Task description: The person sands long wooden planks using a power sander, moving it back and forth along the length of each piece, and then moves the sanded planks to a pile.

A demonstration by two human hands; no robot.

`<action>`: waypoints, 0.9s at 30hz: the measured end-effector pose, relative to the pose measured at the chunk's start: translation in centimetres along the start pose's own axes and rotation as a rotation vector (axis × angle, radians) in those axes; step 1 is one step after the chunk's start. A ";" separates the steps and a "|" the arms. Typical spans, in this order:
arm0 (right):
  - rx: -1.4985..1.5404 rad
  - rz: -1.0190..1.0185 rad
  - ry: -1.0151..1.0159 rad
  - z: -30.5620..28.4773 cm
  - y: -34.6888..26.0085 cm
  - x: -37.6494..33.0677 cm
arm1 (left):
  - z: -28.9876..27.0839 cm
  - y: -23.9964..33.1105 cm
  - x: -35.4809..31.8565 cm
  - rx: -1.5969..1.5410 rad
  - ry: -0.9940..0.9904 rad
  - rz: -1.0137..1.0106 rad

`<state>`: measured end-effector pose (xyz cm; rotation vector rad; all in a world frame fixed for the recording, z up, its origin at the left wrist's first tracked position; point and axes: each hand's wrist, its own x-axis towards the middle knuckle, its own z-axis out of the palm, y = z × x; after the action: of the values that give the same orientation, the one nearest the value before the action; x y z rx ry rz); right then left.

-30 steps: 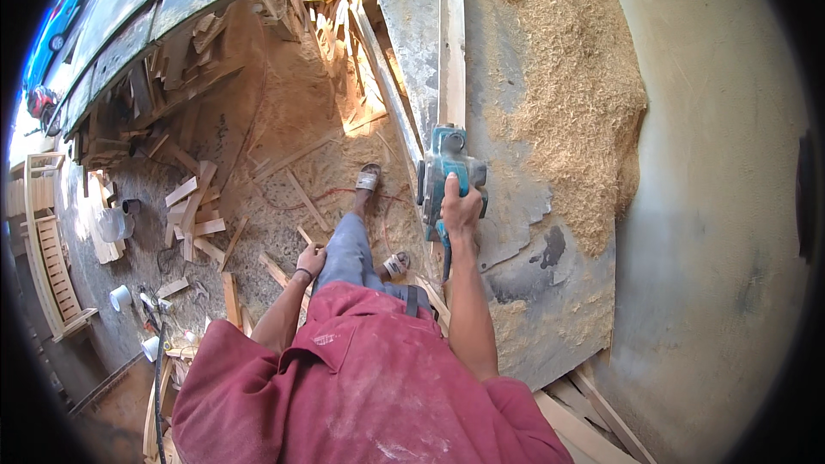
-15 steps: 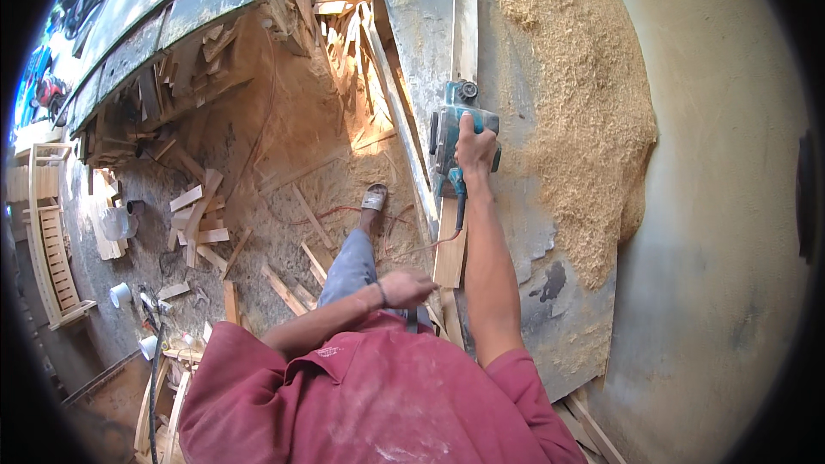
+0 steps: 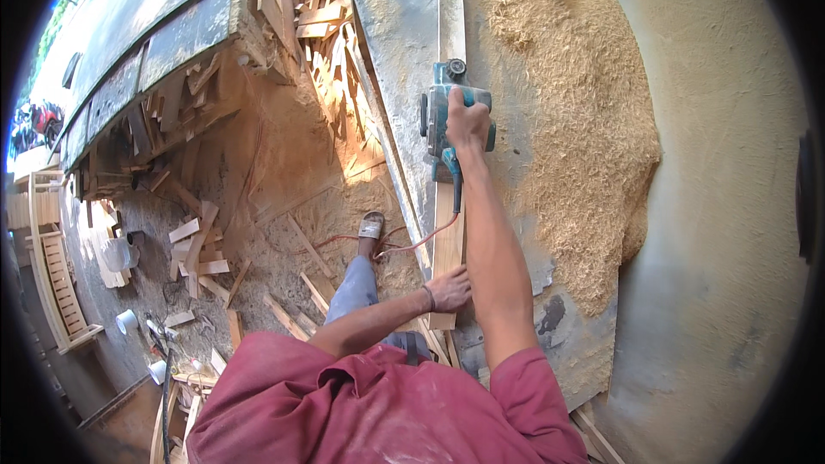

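Observation:
My right hand is closed around the handle of a teal electric planer. The planer rests on a long, narrow wooden board, which lies lengthwise on a grey worktop. Beyond the tool, a pale strip continues in line with the board. Near the board's close end, my left hand lies across it, fingers curled over its right edge and partly hidden beside my right forearm. A cord runs back from the planer and joins a reddish cable trailing left.
A large heap of wood shavings covers the worktop's right side, beside a plain wall. Offcuts litter the floor at left, with more wood scraps piled beyond. Another bench stands far left. The reddish cable crosses by my foot.
My left hand has moved from in front of my body onto the board's near end. More board shows on my side of the planer, which sits farther from that end. The view has shifted slightly.

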<state>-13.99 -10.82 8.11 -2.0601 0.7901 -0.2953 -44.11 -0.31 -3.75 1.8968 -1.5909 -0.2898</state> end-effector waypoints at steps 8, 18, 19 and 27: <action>-0.034 0.102 -0.098 1.9 -5.6 8.2 | -1.7 0.4 0.5 0.144 -0.213 0.018; -0.027 0.024 -0.116 5.9 -12.4 19.1 | -0.5 -0.1 0.1 -0.009 -0.081 0.025; -0.023 0.019 -0.125 6.2 -13.3 19.8 | -0.6 -0.1 0.2 -0.030 -0.082 0.023; -0.033 -0.061 -0.053 9.6 -16.7 27.1 | -1.1 -0.4 0.2 -0.137 -0.032 0.072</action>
<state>18.55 -14.90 13.77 -2.1165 0.7056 -0.2621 -43.14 -0.09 -3.08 1.7360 -1.6140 -0.3900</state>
